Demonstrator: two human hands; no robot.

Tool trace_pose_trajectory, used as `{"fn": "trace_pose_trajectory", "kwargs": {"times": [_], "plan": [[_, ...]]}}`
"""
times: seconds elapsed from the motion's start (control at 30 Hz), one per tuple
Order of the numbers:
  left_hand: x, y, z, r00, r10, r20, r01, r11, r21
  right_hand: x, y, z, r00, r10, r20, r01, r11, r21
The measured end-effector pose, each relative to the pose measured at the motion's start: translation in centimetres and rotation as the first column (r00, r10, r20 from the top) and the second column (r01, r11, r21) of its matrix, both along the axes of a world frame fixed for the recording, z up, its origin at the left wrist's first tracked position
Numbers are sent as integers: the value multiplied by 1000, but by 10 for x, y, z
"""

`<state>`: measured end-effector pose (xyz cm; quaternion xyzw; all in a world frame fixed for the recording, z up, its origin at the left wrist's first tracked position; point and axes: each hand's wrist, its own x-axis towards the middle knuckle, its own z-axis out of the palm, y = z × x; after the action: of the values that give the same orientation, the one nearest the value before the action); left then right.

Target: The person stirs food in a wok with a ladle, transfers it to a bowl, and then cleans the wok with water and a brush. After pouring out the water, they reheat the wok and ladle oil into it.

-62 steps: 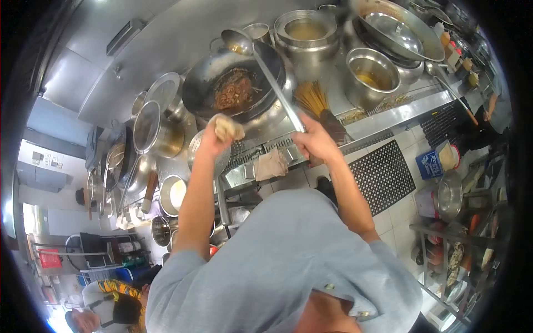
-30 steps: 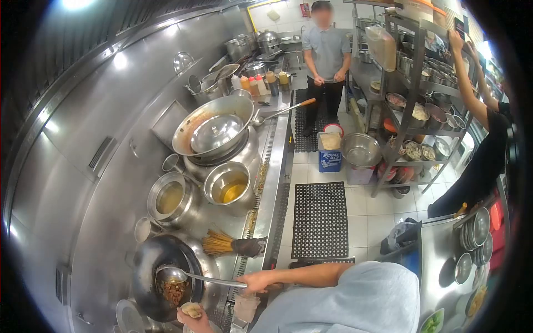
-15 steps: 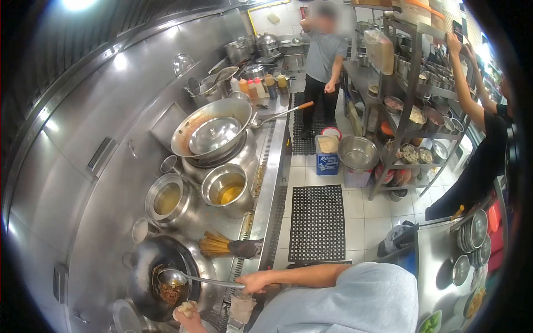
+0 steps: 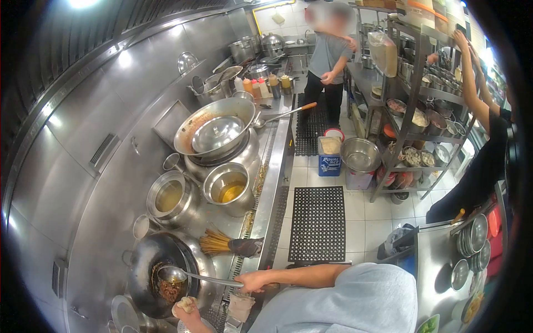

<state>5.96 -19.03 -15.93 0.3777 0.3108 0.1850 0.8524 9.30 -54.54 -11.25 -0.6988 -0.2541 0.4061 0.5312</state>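
My right hand [image 4: 252, 281] is closed around the long handle of a metal ladle [image 4: 171, 273]. The ladle's bowl is inside a dark wok [image 4: 141, 272], beside browned, chopped food [image 4: 169, 289] at the bottom. Near the lower rim of the wok, my left hand [image 4: 191, 317] grips a bunched pale cloth [image 4: 187, 304]. Whether the cloth wraps a wok handle is hidden. A second folded cloth [image 4: 241, 307] lies on the stove edge below my right wrist. A bamboo wok brush [image 4: 216, 242] rests on the stove just past the wok.
Pots of yellow liquid [image 4: 232, 192] and cloudy liquid [image 4: 170, 198] stand beyond the wok. A large wok [image 4: 183, 130] holds a metal bowl. One person [image 4: 328, 58] stands in the aisle; another reaches up at a loaded rack [image 4: 413, 94]. A black mat [image 4: 317, 222] covers part of the floor.
The view has shifted slightly. The ladle's bowl has moved only a little within the wok. The person in the aisle has moved their arms.
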Motion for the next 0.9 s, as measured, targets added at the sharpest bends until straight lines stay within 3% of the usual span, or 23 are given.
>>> {"fn": "trace_pose_trajectory", "kwargs": {"times": [0.07, 0.13, 0.23, 0.33, 0.43, 0.53, 0.73, 0.9], "plan": [[-2, -13, 12, 999, 42, 20, -42, 999, -7, 0, 3, -4, 1000, 5, -1, -5, 1000, -8], [-3, -22, 28, 999, 45, 24, -40, 982, -186, 0, 1, 1, 1000, 0, 2, 0, 1000, -11], [0, -12, 12, 992, -2, 123, 19, 989, -144, 0, 1, 3, 1000, -2, 6, 2, 1000, -20], [0, -11, 10, 995, 19, 96, -5, 989, -146, -1, 0, 5, 1000, -4, -1, 4, 1000, -23], [-4, 13, -9, 993, -104, 58, 106, 994, -33, 1, 4, -4, 1000, 24, -9, -24, 999, -48], [-1, 16, -3, 993, -108, -39, 97, 971, -218, 0, 1, 5, 999, 39, -18, -41, 996, -78], [0, 6, 5, 995, -22, -101, 0, 977, -215, -1, 2, 7, 999, 29, -23, -31, 996, -83], [-3, 0, 5, 999, -25, -44, 17, 985, -171, -2, 2, 2, 1000, -4, -1, 4, 999, -36]]}}
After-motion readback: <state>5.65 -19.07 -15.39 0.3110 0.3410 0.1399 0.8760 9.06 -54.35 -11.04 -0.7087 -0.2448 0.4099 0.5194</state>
